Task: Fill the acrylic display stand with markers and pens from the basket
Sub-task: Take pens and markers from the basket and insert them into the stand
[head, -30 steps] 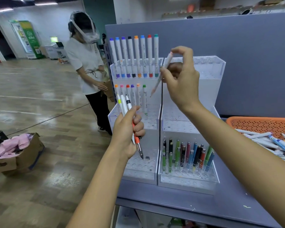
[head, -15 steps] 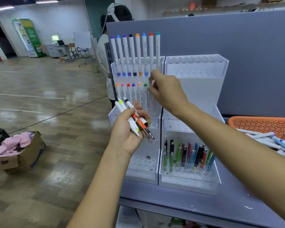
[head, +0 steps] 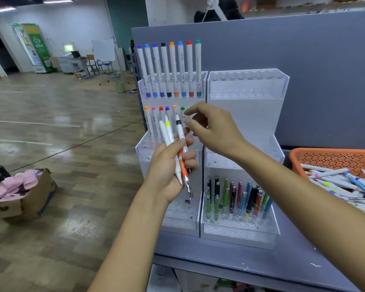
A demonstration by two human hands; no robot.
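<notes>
- Grey desk (head: 282, 256) and a grey partition (head: 303, 60) back the acrylic display stand (head: 247, 114), two tiered units side by side at the centre of view.
- A second ago the right hand (head: 215, 131) carried a white marker toward the middle tier. Now it holds nothing, its fingers loosely curved with thumb and forefinger apart, just at 3 o'clock of the bundle.
- That marker probably sits beside the green-capped one, though the fingers hide that slot. The next pick looks due.
- The left hand (head: 167, 175) grips the bundle upright in front of the left unit. It holds a plain white marker (head: 162, 131), a yellow-banded marker (head: 168, 129), a black-banded marker (head: 179, 127) and an orange pen (head: 182, 163).
- Top-tier markers (head: 173, 66) number eight, at 12 o'clock of the bundle.
- Middle-tier markers (head: 154, 121) show six caps.
- Pens (head: 238, 199) crowd the right unit's bottom tier at 5 o'clock, roughly fifteen, too packed for an exact count.
- The right unit's upper tiers hold nothing visible, so much filling remains.
- One orange basket (head: 329, 159) stands at 3 o'clock, with loose markers (head: 335, 178) heaped inside beyond counting.
- One cardboard box (head: 36, 192) sits on the floor at 9 o'clock.
</notes>
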